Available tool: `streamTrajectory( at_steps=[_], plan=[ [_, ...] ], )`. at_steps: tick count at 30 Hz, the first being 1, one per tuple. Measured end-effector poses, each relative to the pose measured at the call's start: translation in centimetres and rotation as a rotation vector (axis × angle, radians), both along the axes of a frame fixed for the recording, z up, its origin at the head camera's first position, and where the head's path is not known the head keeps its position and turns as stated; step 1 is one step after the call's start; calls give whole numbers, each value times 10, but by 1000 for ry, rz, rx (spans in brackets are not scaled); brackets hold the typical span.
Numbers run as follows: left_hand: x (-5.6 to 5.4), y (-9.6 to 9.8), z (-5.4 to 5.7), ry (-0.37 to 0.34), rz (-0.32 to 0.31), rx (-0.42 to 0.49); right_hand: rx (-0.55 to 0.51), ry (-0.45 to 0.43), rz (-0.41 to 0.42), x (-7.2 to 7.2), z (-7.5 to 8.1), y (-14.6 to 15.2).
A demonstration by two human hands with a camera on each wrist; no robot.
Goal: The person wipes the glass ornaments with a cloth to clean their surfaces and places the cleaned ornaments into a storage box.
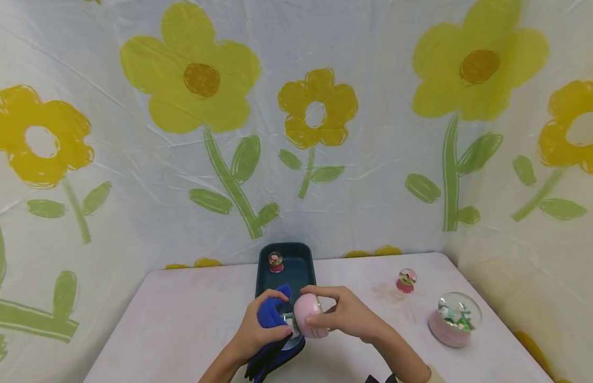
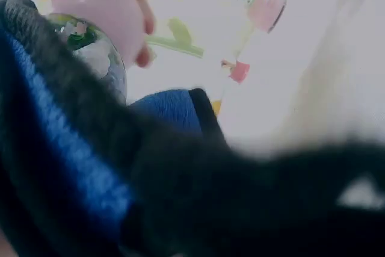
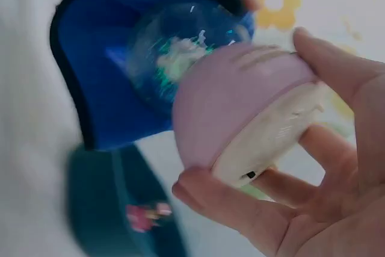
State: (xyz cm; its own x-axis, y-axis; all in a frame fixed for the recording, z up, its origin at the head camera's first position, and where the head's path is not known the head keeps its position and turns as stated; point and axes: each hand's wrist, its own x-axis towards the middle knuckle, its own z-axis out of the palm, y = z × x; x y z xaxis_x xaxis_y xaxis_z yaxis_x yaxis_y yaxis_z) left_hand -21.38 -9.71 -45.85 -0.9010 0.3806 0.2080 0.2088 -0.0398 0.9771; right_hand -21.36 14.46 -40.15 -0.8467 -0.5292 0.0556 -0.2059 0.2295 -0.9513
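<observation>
A snow globe (image 1: 307, 314) with a pink base is tilted on its side between my two hands, its clear dome facing left. My right hand (image 1: 351, 314) grips the base, with fingers and thumb spread round its rim; the pale underside (image 3: 271, 136) shows in the right wrist view. My left hand (image 1: 255, 330) holds a blue cloth (image 1: 268, 313) with black edging against the dome. White and green figures are visible through the dome (image 3: 186, 52). In the left wrist view the cloth (image 2: 168, 109) covers much of the picture and hides the left fingers.
A dark green tray (image 1: 296, 274) lies beyond my hands, holding a small snow globe (image 1: 276, 261). Another small snow globe (image 1: 406, 280) stands at right on the pale table (image 1: 181, 319). Nearer the right edge is a larger snow globe (image 1: 453, 319). A flowered curtain (image 1: 363, 202) hangs behind.
</observation>
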Motion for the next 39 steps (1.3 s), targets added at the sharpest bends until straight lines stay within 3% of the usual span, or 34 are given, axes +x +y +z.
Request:
streamTrajectory(
  at_steps=[2, 4, 6, 8, 12, 14, 16, 22, 27, 29, 30, 32, 36, 39],
  plan=[
    [-1, -1, -2, 24, 9, 6, -86, -164, -11, -4, -11, 1],
    [-2, -1, -4, 40, 48, 38, -156, -263, -51, -3, -20, -2],
    [-4, 0, -6, 41, 99, 95, -219, -292, -117, 2, -28, -7],
    [-6, 1, -8, 28, 151, 155, -260, -265, -198, 9, -34, -14],
    [-8, 2, -11, -41, 193, 249, -223, -14, -330, 24, -40, -31],
    [-8, 0, -10, -64, 183, 263, -185, 118, -338, 27, -40, -37],
    [-10, -3, -7, -70, 166, 256, -137, 231, -303, 28, -37, -39],
    [-16, -7, 3, -27, 151, 173, 25, 417, -177, 21, -26, -27],
    [-19, -6, 6, -69, 147, 103, 259, 791, -119, 11, -23, -17],
    [-20, -7, 7, -94, 136, 77, 285, 869, -94, 6, -22, -13],
    [-20, -7, 7, -100, 132, 63, 259, 855, -71, 3, -23, -12],
    [-20, -9, 6, -92, 130, 26, 168, 734, -31, -1, -25, -10],
    [-23, -13, 4, 12, 90, -3, -71, 283, 15, -9, -29, -7],
    [-26, -17, 1, 72, 12, 28, -188, -9, -20, -11, -32, -6]
  ],
)
